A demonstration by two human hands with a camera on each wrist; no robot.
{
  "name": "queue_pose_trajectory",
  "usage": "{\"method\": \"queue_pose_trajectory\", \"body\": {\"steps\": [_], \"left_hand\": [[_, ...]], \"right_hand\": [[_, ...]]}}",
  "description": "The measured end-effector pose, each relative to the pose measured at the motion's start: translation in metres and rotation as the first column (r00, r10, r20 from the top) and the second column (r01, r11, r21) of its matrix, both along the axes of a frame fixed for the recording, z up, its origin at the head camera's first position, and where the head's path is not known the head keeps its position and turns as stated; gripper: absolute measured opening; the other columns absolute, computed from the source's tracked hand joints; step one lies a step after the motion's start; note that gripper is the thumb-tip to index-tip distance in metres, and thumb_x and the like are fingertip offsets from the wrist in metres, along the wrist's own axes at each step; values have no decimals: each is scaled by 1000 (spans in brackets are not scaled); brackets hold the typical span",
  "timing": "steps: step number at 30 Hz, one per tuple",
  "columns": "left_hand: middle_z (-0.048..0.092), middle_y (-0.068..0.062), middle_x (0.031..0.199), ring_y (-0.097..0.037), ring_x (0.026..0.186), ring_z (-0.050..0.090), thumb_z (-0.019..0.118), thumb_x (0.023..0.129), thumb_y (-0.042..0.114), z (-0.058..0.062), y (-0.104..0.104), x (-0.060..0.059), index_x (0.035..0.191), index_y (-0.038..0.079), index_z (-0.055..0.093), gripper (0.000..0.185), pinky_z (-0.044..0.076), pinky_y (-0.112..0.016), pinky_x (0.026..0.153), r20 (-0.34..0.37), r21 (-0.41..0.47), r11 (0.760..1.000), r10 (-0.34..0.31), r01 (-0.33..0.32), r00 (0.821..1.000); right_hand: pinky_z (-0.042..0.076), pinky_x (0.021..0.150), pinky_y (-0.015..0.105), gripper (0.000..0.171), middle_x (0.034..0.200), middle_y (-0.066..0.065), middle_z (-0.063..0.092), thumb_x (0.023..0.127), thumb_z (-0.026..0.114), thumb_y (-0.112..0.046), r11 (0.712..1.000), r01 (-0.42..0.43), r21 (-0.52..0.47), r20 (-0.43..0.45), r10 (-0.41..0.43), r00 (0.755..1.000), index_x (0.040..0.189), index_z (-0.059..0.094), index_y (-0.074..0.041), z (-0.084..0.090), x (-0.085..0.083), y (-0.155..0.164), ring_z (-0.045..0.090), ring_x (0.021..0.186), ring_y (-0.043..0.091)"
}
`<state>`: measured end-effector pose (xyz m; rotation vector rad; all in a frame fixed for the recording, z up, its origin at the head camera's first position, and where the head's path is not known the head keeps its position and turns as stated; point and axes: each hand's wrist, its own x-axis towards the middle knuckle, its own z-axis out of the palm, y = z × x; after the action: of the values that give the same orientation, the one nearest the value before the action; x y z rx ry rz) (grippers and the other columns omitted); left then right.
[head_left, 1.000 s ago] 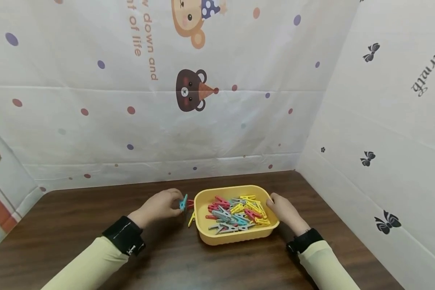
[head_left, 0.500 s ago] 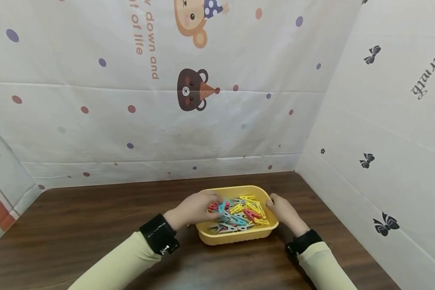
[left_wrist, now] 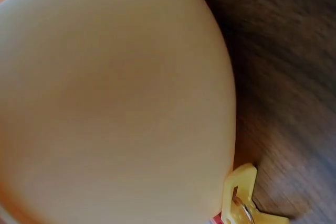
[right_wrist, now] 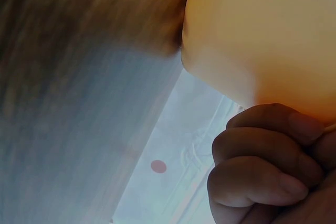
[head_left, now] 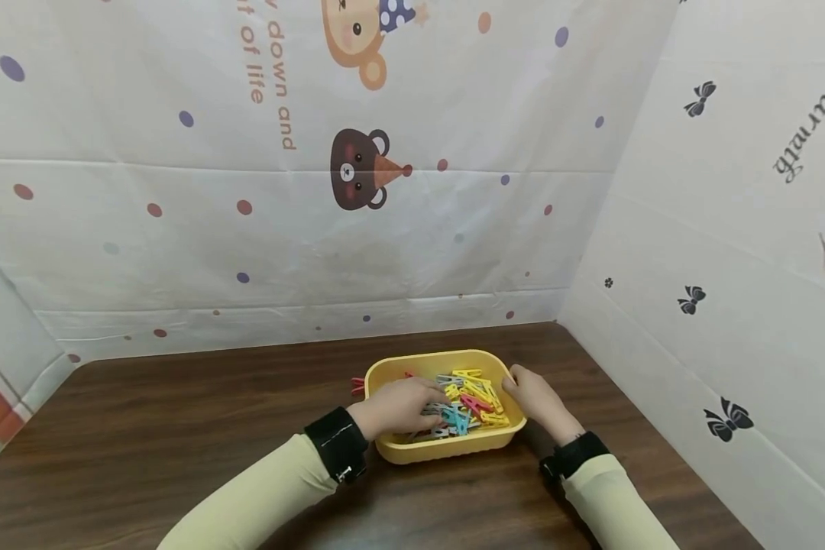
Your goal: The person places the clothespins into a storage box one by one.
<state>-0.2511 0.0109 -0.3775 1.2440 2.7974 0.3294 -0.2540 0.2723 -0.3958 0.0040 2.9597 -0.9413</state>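
Left hand (head_left: 400, 407) moved onto clothespins (head_left: 469, 401).

Smooth plastic tray (head_left: 447, 451); dark wood-grain table (head_left: 179, 428).

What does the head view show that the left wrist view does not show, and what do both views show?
Only the head view shows both hands: the left hand reaching into the yellow tray among the colored clothespins, and the right hand holding the tray's right rim. It also shows the printed walls. Only the left wrist view shows a yellow clothespin close up, clipped at the tray's edge. Both show the tray's yellow outside and the dark wooden table.
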Motion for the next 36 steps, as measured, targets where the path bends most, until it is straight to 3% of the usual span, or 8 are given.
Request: {"method": "queue_pose_trajectory", "body": {"steps": [7,12,15,20,23,28,34,36], "left_hand": [[74,-4,122,-21,117,69,67,99,21,18,-22,1,120,11,75,25,55,-38,102,-62,81,996,-35,40,997],[76,-5,112,-23,103,71,68,97,18,40,-63,2,114,11,77,20,58,-38,88,-85,116,993,48,-38,995],[77,-4,105,-17,93,71,70,95,15,44,-90,2,109,9,77,16,58,-32,80,-93,132,988,88,-76,992],[78,-4,94,-9,81,68,71,93,10,30,-118,2,106,3,77,16,56,-24,70,10,185,971,154,-153,988],[79,-7,92,-9,79,69,72,91,9,16,-123,2,108,-1,76,20,57,-25,69,90,206,952,210,-225,974],[78,-10,92,-13,79,69,77,86,11,-5,-114,0,104,-2,77,22,59,-31,71,191,202,915,314,-350,930],[64,1,63,-9,55,55,79,78,4,-17,-96,-4,79,4,75,4,46,-22,53,280,172,878,392,-447,876],[59,3,58,-9,51,51,78,76,0,-18,-92,-3,71,5,71,10,42,-20,49,273,166,873,407,-459,872]], "right_hand": [[40,57,28,21,73,6,44,105,46,-19,1000,-4,0,13,4,1000,94,51,-1,-2,1,0,49,64,19],[39,56,28,21,73,6,45,104,46,-18,1000,-5,2,-2,5,1000,94,51,-1,-2,1,1,49,63,18],[39,56,28,21,73,6,44,104,46,-18,1000,-5,3,-5,5,1000,94,51,-1,-1,1,2,49,63,18],[40,56,28,21,73,6,45,104,46,-18,1000,0,0,6,0,1000,95,52,-1,0,2,2,50,64,18],[40,56,28,21,74,7,46,104,46,-18,1000,3,-1,6,-3,1000,95,52,0,1,2,2,50,64,18],[40,56,28,21,73,6,45,105,46,-18,1000,3,-5,3,-3,1000,94,51,-1,1,1,1,50,63,18],[40,55,28,21,73,6,45,105,45,-19,1000,-5,-6,-2,5,1000,94,51,-2,1,0,1,49,63,18],[40,55,28,21,73,6,44,105,45,-19,1000,-6,-4,-4,6,1000,93,50,-2,1,-1,0,49,63,18]]}}
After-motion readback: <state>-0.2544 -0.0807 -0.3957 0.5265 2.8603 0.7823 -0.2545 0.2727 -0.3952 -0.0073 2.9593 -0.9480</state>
